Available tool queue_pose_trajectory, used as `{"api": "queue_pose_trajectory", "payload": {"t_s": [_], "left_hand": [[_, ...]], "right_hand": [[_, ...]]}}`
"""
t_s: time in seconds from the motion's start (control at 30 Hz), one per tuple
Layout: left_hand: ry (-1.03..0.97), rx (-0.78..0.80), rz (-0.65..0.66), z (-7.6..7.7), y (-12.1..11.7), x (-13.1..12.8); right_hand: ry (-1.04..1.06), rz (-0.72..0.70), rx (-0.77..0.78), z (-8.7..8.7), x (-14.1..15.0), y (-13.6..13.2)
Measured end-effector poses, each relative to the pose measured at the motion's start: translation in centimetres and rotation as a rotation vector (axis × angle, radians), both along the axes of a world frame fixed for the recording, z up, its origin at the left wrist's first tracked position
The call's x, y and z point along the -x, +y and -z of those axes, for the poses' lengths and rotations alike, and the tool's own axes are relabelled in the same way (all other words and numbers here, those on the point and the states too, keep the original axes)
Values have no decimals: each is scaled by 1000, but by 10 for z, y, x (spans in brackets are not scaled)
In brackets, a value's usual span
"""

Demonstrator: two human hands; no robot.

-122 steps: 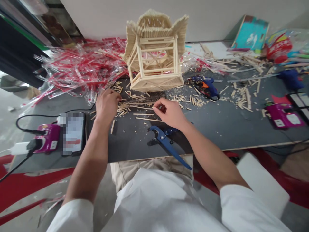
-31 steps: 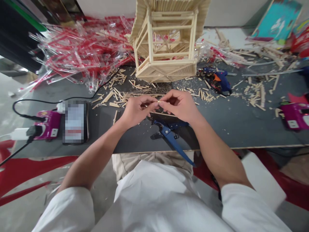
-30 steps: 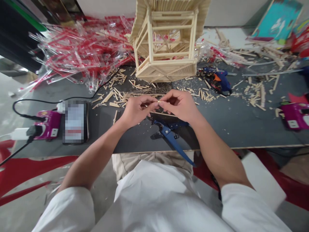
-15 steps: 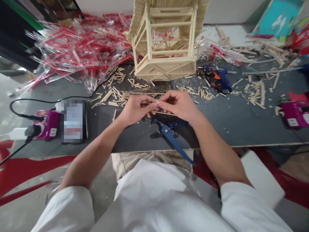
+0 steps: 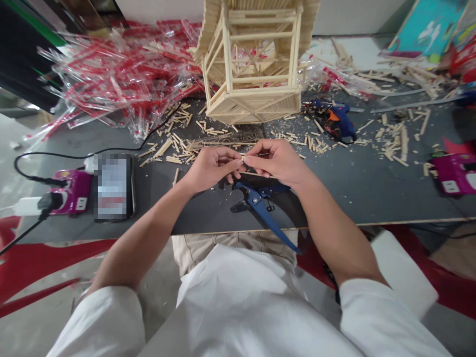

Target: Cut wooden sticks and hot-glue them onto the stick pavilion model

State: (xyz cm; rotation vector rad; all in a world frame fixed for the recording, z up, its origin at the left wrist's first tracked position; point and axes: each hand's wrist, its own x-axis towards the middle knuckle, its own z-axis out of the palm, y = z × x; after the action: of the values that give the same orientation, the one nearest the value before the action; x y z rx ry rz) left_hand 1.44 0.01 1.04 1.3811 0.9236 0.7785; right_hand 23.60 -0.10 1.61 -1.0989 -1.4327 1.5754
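My left hand and my right hand meet at the fingertips over the middle of the table. Between the pinched thumbs and forefingers shows a small piece of wooden stick, mostly covered by the fingers. Both hands are closed on it. Just below them lies a blue pipe cutter, its handle reaching past the table edge. A thin wooden stick rests on the table under my right fingers. Behind the hands stands a model house built of wooden sticks.
Cut stick pieces litter the dark table. Red and clear plastic wrappers heap up at the back left. A blue glue gun lies right of the house. A phone and purple power socket blocks with cables are at the left.
Since the earliest frame my hands have come together, the left moving right, and both now pinch one small stick piece. During the last second they have stayed almost still.
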Motion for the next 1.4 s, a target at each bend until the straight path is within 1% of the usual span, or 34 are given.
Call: {"api": "queue_pose_trajectory", "payload": {"t_s": [0.2,0.5,0.7,0.8,1.03,1.2,1.3,1.4], "left_hand": [[29,-5,10,2,0,0],[-2,5,-52,2,-2,-3],[-4,6,-27,4,-1,-2],[4,-19,-41,5,0,-2],[101,-130,-32,4,0,2],[90,-133,-33,5,1,4],[77,-118,-40,6,2,4],[51,-129,-68,6,3,5]], "right_hand": [[-51,10,-32,1,0,-1],[-86,23,-41,1,0,0],[-91,37,-37,-1,3,-1],[-93,29,-56,-2,3,-1],[-99,8,-75,-3,1,-1],[-89,15,-85,2,3,-1],[-126,-12,-69,4,-3,3],[-212,-25,-102,-4,-20,5]]}}
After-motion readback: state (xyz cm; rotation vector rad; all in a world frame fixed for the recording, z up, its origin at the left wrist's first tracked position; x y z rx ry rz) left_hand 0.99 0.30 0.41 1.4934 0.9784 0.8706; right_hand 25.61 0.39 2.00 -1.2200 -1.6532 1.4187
